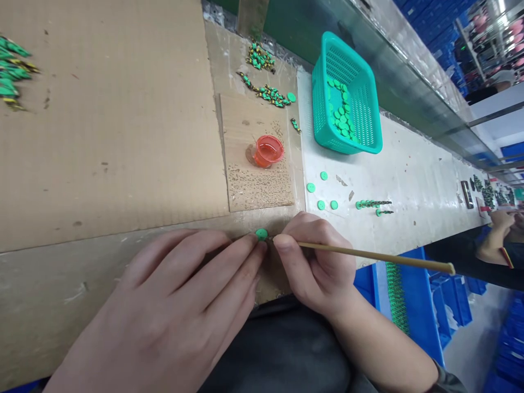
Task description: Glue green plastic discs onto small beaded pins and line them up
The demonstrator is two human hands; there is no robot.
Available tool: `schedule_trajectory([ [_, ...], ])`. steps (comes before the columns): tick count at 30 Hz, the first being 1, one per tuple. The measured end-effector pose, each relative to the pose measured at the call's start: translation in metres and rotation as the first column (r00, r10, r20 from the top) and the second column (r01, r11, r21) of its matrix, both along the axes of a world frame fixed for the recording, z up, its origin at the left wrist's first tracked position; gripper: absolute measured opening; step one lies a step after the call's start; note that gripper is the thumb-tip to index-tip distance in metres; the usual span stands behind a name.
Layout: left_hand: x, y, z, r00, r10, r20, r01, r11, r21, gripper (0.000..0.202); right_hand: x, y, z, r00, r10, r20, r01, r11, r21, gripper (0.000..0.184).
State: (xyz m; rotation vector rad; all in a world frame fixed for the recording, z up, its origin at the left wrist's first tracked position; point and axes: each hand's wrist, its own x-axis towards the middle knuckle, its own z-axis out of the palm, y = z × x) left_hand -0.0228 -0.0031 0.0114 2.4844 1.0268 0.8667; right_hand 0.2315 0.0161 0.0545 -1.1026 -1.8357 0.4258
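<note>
My left hand (192, 305) holds a small green disc (261, 234) at its fingertips, near the table's front edge. Close beside it, my right hand (319, 262) pinches a thin wooden stick (380, 257), whose long end points out to the right. The stick's working tip is at or near the disc; fingers hide whether they touch. Beyond my hands, a small red cup (269, 151) holding liquid stands on a spotted cardboard piece (260, 191). Several loose green discs (321, 205) lie to the right of the cardboard.
A green plastic basket (370, 117) holds more green discs. Small green-and-yellow parts lie in piles (261, 56) at the back and far left (14, 71). Discs with dark stems (373, 203) rest on the right. Blue bins (417, 305) stand below, and another person's arm (493, 237) shows far right.
</note>
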Motion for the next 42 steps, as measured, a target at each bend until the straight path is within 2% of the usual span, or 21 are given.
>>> schedule_trajectory([
  [5,-0.001,-0.001,0.0,1.0,0.001,0.004,-0.001,1.0,-0.01,0.053,0.0,0.0,0.0,1.0,0.001,0.018,-0.001,1.0,0.008,0.024],
  [12,-0.001,0.001,0.0,1.0,-0.002,0.008,0.002,1.0,-0.006,0.056,0.001,0.001,0.001,0.999,0.005,-0.054,-0.003,0.999,0.04,0.027],
  [17,0.0,0.0,0.001,1.0,-0.003,-0.003,0.003,1.0,-0.01,0.055,0.001,0.001,0.001,1.0,0.003,0.006,-0.003,1.0,0.023,0.023],
  [24,-0.001,0.0,-0.006,0.999,-0.001,0.033,0.001,1.0,0.008,0.052,0.0,-0.001,0.0,1.0,-0.01,0.0,0.01,1.0,-0.002,0.02],
  [27,-0.002,-0.001,-0.005,1.0,-0.003,0.012,0.002,1.0,0.002,0.05,0.001,-0.003,0.003,0.999,-0.035,-0.025,0.034,0.999,-0.04,0.02],
  [34,-0.001,-0.002,0.0,1.0,0.006,0.001,-0.006,1.0,-0.005,0.046,0.003,-0.002,0.01,0.996,0.027,0.09,-0.026,1.0,-0.011,0.014],
  [42,-0.002,0.0,-0.001,1.0,-0.012,-0.004,0.012,1.0,-0.004,0.05,0.004,-0.002,0.006,0.999,0.026,0.024,-0.027,1.0,0.006,0.015],
])
